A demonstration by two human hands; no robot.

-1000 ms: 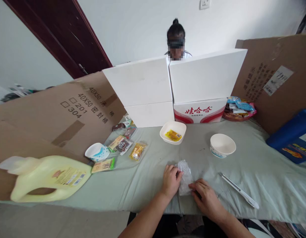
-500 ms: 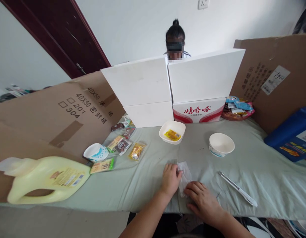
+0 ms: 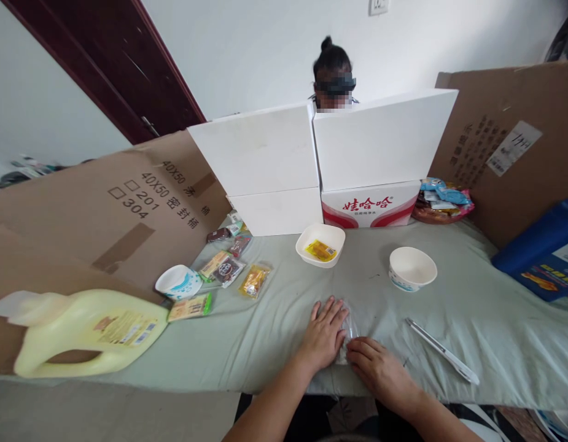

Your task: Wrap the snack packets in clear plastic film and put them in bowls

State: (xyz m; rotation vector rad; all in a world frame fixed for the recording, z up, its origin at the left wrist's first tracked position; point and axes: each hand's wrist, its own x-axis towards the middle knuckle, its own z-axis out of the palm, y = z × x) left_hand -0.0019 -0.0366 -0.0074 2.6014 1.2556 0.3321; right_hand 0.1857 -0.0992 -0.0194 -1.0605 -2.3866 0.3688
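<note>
Cloth-covered and pale green, the worktop (image 3: 265, 350) carries a clear wrapper (image 3: 350, 325) by its near edge. The left hand (image 3: 326, 334) lies over it, grip open, fingers spread; the right hand (image 3: 380, 368) meets its side, though I cannot tell whether that grip pinches. Handling seems unfinished; 1 yellow packet (image 3: 320, 250) already sits in the square bowl (image 3: 335, 236). Both hands hide most of the wrapper, any contents unclear.

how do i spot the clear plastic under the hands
On the green-covered table, find the camera wearer's left hand and right hand by the near edge. The clear plastic lies between and partly under them. Unlike the coloured packets further left, it shows no colour or print.
</note>
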